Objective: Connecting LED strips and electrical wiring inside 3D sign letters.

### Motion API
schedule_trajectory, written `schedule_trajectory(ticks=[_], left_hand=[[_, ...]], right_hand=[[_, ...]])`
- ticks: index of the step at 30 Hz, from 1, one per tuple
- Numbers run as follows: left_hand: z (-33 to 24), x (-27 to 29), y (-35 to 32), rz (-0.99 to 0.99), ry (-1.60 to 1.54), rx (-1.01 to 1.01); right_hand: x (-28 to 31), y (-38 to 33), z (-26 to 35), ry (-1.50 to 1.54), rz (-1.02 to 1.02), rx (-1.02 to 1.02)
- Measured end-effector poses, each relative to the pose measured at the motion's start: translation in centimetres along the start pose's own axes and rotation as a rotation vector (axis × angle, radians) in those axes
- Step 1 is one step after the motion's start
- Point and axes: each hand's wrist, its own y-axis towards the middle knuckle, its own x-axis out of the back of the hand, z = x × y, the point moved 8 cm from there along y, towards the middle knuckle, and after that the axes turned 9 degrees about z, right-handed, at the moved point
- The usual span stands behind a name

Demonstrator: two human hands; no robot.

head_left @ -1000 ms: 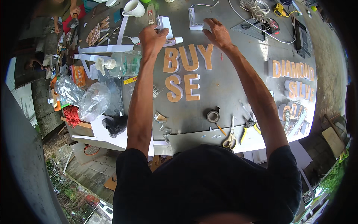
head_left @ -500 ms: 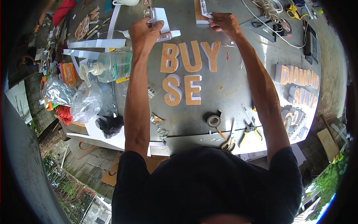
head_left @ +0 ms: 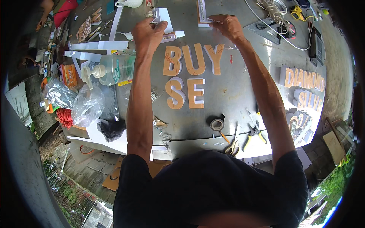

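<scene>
Matt grey worktable (head_left: 228,98), tan-faced letters (head_left: 193,60) with white edges, clear glossy plastic bottle (head_left: 114,68)

A grey surface (head_left: 228,98) carries orange cut-out letters (head_left: 192,76) in two rows at its middle. A clear pump bottle (head_left: 110,70) lies on its side at the left; a tape roll (head_left: 217,124), scissors (head_left: 232,146) and yellow-handled pliers (head_left: 254,135) lie near the front edge.

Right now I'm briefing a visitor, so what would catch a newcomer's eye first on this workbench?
The tan cut-out letters, some with white walls, lie mid-table between both outstretched arms. At the far edge the left hand grips a white letter piece and the right hand touches another white-edged piece. A clear pump bottle lies at left.
</scene>
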Motion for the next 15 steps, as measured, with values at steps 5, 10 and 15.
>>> schedule_trajectory(ticks=[5,10,15], left_hand=[[-1.7,0.0,0.6,0.009,0.001,-0.035],[-4.6,-1.1,1.8,-0.015,0.044,-0.137],[-7.1,-4.6,3.2,0.022,0.232,-0.157]], right_hand=[[-1.5,0.1,1.8,-0.184,0.078,0.027],[-2.6,0.1,3.4,-0.199,0.056,0.114],[-2.5,-0.9,4.9,-0.043,0.021,0.193]])
